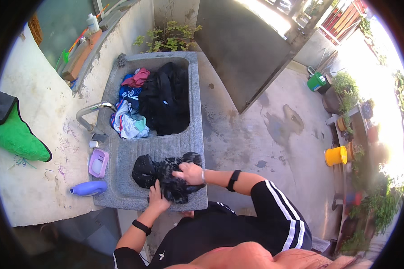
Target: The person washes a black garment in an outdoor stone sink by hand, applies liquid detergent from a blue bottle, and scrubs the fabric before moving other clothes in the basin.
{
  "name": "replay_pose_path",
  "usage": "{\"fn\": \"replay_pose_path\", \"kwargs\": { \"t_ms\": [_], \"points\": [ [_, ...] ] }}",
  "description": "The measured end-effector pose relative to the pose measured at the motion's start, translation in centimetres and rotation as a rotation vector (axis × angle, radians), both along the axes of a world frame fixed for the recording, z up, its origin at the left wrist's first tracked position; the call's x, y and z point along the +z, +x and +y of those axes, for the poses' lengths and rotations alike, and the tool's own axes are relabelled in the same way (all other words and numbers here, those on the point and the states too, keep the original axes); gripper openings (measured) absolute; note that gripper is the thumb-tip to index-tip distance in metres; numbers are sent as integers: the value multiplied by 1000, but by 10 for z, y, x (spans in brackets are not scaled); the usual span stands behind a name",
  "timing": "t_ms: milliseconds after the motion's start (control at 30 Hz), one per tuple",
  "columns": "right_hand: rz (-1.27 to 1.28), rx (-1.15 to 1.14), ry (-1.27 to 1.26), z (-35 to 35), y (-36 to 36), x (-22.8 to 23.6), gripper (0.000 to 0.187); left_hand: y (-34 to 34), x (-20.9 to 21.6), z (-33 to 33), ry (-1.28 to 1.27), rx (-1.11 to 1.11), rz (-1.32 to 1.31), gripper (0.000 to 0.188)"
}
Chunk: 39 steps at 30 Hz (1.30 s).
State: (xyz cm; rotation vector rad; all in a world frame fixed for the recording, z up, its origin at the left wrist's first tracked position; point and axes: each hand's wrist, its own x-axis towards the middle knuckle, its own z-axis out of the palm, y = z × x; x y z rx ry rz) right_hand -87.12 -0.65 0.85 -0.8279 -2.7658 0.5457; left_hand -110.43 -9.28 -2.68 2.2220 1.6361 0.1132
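A wet black garment [166,175], flecked with white suds, lies bunched on the ribbed washboard part of a grey stone sink [121,163]. My right hand [189,173] is closed on its upper right part, pressing down on the cloth. At the garment's near edge my left hand [158,198] holds the cloth, its fingertips partly lost against the dark fabric. The sink's deep basin, beyond the washboard, holds a heap of black clothes [166,101], a red cloth [137,78] and a white-and-blue garment [129,120].
A curved metal tap [90,108] reaches over the basin's left side. Along the left rim are a purple soap dish [98,163] and a blue-violet bottle [89,188] on its side. A green cloth [20,134] hangs farther left. Yellow [335,156] and green [316,81] buckets stand right.
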Motion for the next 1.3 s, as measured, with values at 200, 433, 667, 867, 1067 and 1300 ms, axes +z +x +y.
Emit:
{"fn": "replay_pose_path", "kwargs": {
  "t_ms": [200,433,667,867,1067,1300],
  "points": [
    [-21,-713,-457,92,-78,-2,67,-6,0,89,-323,745,-1006,32],
    [832,-225,-1898,57,-4,50,61,58,134,87,-214,1089,-1599,34],
    [1043,-289,-1999,124,89,62,31,192,137,160,29,885,-1703,28],
    [1024,-540,-1858,197,155,37,30,257,153,216,342,647,-1031,59],
    [936,-211,-2004,208,153,75,37,252,167,212,384,751,-727,76],
    [924,-275,-1937,242,120,70,38,235,167,237,220,702,-794,86]
  ]
}}
